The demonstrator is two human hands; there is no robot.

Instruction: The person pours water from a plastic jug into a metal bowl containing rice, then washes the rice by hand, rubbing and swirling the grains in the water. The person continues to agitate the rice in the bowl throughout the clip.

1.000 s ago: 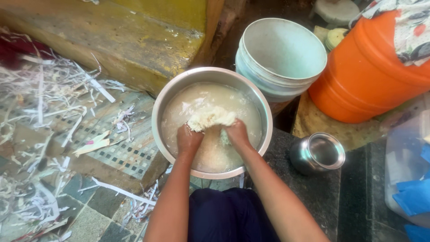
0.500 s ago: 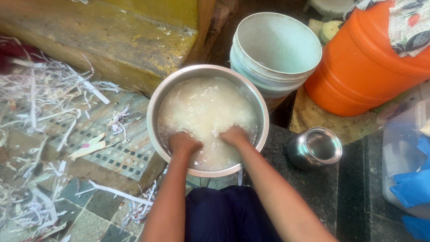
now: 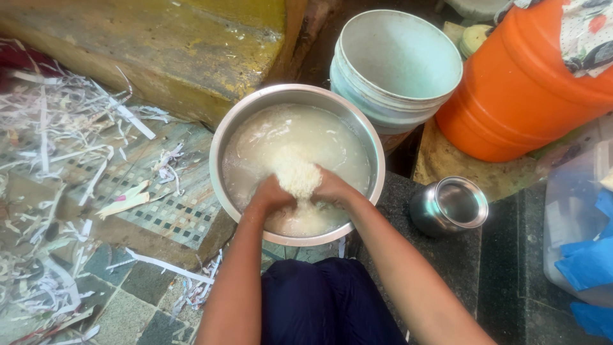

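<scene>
**Caller:** While both hands sit low in the steel basin (image 3: 225, 144), look at that heap of wet rice (image 3: 296, 177) lifted between them, just nearer the person than the basin's middle. The left hand (image 3: 271, 193) cups it from one side, the right hand (image 3: 333, 188) from the other, fingers curled in around the grains, so each holds rice against the other.

**Partner:** And cloudy white water (image 3: 281, 137) fills the basin around that mound, with more rice under the surface on the near side. Both wrists cross the basin's near rim.

**Caller:** Beyond the basin, on its far right, a stack of pale green buckets (image 3: 399, 67) stands with its base just beside the rim. Further right of the basin stands a big orange plastic drum (image 3: 511, 96), a patterned cloth (image 3: 584, 32) draped over its top.

**Partner:** Right of the basin, near it on dark stone, a small steel pot (image 3: 447, 207) stands upright, mouth open. Left of the basin, white paper shreds (image 3: 57, 128) litter the tiled floor (image 3: 166, 211). Below the basin, dark blue clothing (image 3: 325, 303) shows between the arms.
</scene>
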